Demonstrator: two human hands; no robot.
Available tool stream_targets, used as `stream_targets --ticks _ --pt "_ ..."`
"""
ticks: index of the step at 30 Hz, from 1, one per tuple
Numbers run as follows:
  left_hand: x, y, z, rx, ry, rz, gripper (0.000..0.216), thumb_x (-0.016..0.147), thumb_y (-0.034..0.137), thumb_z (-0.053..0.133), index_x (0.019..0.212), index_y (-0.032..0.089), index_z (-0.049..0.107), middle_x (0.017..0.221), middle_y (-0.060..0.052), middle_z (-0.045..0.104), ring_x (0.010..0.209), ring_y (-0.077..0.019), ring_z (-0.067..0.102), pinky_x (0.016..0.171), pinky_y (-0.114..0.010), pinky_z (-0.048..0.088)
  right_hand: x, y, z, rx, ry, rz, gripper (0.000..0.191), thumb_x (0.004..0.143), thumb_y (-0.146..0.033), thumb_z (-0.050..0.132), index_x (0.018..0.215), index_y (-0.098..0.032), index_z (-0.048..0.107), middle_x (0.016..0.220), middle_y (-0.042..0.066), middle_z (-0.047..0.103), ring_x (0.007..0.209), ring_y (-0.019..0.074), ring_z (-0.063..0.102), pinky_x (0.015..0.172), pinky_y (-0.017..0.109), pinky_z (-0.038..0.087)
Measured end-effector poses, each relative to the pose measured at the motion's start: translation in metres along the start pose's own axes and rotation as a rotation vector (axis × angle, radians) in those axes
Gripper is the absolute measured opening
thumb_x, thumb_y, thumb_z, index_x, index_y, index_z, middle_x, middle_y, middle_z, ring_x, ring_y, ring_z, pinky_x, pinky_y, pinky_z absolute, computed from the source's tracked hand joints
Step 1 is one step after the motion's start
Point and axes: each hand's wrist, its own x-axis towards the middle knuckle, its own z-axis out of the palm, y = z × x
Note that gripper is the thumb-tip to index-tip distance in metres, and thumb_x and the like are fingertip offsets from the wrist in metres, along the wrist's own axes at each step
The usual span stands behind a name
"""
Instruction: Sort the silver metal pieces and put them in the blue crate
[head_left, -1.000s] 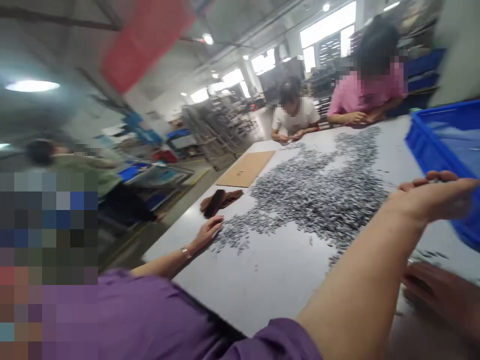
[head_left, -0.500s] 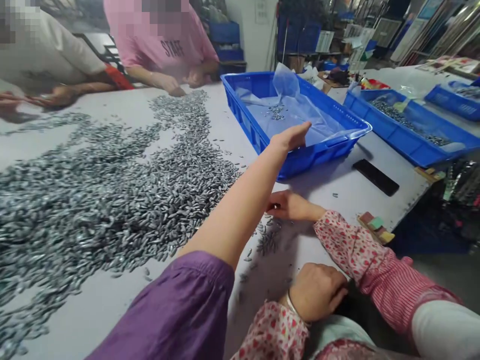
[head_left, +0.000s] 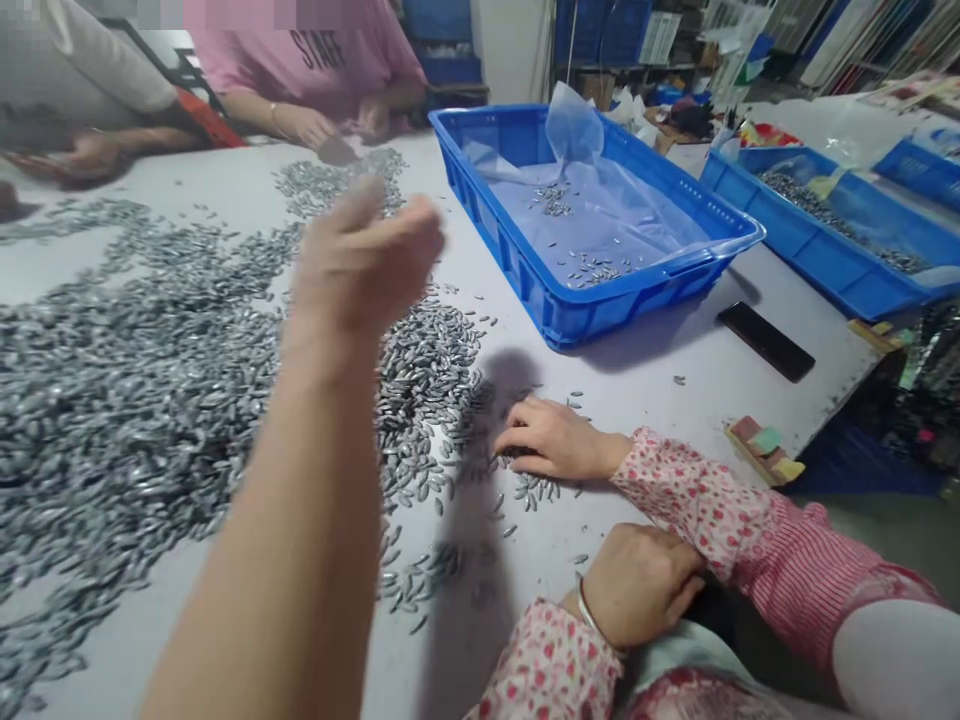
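A large spread of small silver-grey, spindle-shaped pieces (head_left: 150, 400) covers the white table's left and middle. My right hand (head_left: 367, 260) is above its far part, blurred by motion. Its thumb and fingers look apart, and I see nothing held in it. Right of the hand stands a blue plastic tray (head_left: 491, 235) lined with clear film. Two loose groups of the same pieces lie inside, one in the middle and one near its front wall. My left hand is out of view.
A co-worker's floral-sleeved arm reaches in from the right; that person's hand (head_left: 555, 440) touches pieces, and the other hand (head_left: 637, 585) rests near the table edge. Another blue tray (head_left: 795, 260), a black phone (head_left: 765, 340) and colored blocks (head_left: 765, 450) are at right. Two people work opposite.
My right hand has swung left from above the tray to above the pieces. A new group of pieces shows near the tray's front wall. The co-worker's nearer-pile hand has shifted slightly left.
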Motion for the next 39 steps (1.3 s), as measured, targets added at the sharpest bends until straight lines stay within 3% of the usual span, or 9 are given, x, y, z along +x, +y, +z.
stream_targets --ticks 2,4,10,18,23,29,35,37,39 --pt "0.001 -0.002 0.003 0.011 -0.012 -0.008 0.016 0.094 0.027 0.048 0.095 0.022 0.063 0.086 -0.002 0.068 0.083 -0.0187 0.068 0.074 -0.029 0.053 0.001 -0.003 0.000 0.000 0.008 -0.015 0.020 0.091 -0.030 0.064 0.108 -0.021 0.069 0.102 0.007 0.059 0.096 0.0208 0.051 0.085 0.033 0.042" --pt "0.003 -0.003 0.005 0.014 -0.022 -0.009 0.009 0.093 0.028 0.057 0.097 0.021 0.062 0.089 -0.003 0.070 0.082 -0.0192 0.067 0.073 -0.029 0.051 0.003 -0.005 -0.001 -0.013 0.003 -0.032 0.015 0.092 -0.030 0.063 0.100 -0.020 0.069 0.100 0.007 0.059 0.094 0.0201 0.051 0.084 0.032 0.041" --pt "0.006 -0.002 0.005 0.033 -0.071 -0.014 0.012 0.093 0.030 0.058 0.094 0.018 0.061 0.091 -0.002 0.070 0.083 -0.0185 0.066 0.070 -0.027 0.047 0.002 -0.008 -0.002 -0.023 -0.041 -0.074 0.019 0.094 -0.032 0.058 0.086 -0.018 0.068 0.093 0.006 0.060 0.089 0.0196 0.049 0.080 0.032 0.039" --pt "0.006 -0.002 0.005 0.016 -0.071 -0.026 0.013 0.094 0.030 0.058 0.101 0.019 0.063 0.094 -0.003 0.071 0.085 -0.0182 0.067 0.071 -0.027 0.048 0.002 -0.007 0.006 0.032 0.064 0.029 0.018 0.096 -0.023 0.053 0.088 -0.017 0.067 0.088 0.006 0.059 0.085 0.0185 0.049 0.079 0.032 0.039" --pt "0.006 -0.001 0.005 0.032 -0.055 -0.019 0.014 0.094 0.031 0.057 0.097 0.019 0.063 0.092 -0.003 0.071 0.084 -0.0187 0.067 0.069 -0.028 0.048 0.008 -0.016 0.003 0.005 0.027 -0.027 0.015 0.094 -0.030 0.058 0.092 -0.018 0.066 0.094 0.006 0.060 0.090 0.0199 0.049 0.081 0.032 0.038" --pt "0.007 -0.001 0.005 0.033 -0.060 -0.027 0.013 0.093 0.031 0.058 0.093 0.019 0.064 0.092 -0.003 0.072 0.085 -0.0192 0.067 0.069 -0.028 0.048 0.009 -0.015 0.003 -0.037 0.002 -0.064 0.011 0.094 -0.024 0.057 0.088 -0.018 0.064 0.095 0.007 0.061 0.091 0.0206 0.048 0.080 0.033 0.037" --pt "0.007 -0.002 0.005 0.032 -0.047 -0.019 0.012 0.093 0.030 0.059 0.092 0.019 0.062 0.093 -0.002 0.071 0.085 -0.0188 0.067 0.069 -0.028 0.048 0.003 -0.003 -0.007 0.090 -0.032 -0.147 0.015 0.094 -0.025 0.057 0.085 -0.019 0.067 0.092 0.006 0.064 0.088 0.0191 0.051 0.083 0.033 0.039" --pt "0.007 -0.001 0.004 0.026 -0.047 -0.021 0.011 0.093 0.030 0.059 0.091 0.019 0.061 0.092 -0.001 0.071 0.084 -0.0182 0.066 0.069 -0.028 0.048 0.001 0.003 -0.016 0.219 0.039 -0.104 0.014 0.094 -0.025 0.058 0.086 -0.018 0.067 0.089 0.005 0.066 0.088 0.0181 0.054 0.084 0.033 0.042" --pt "0.006 -0.001 0.004 0.023 -0.049 -0.022 0.011 0.093 0.029 0.059 0.091 0.018 0.061 0.090 -0.001 0.070 0.083 -0.0179 0.066 0.070 -0.027 0.048 -0.001 0.012 -0.026 0.324 0.209 0.034 0.013 0.093 -0.023 0.059 0.085 -0.017 0.067 0.086 0.004 0.067 0.085 0.0167 0.057 0.082 0.032 0.044"
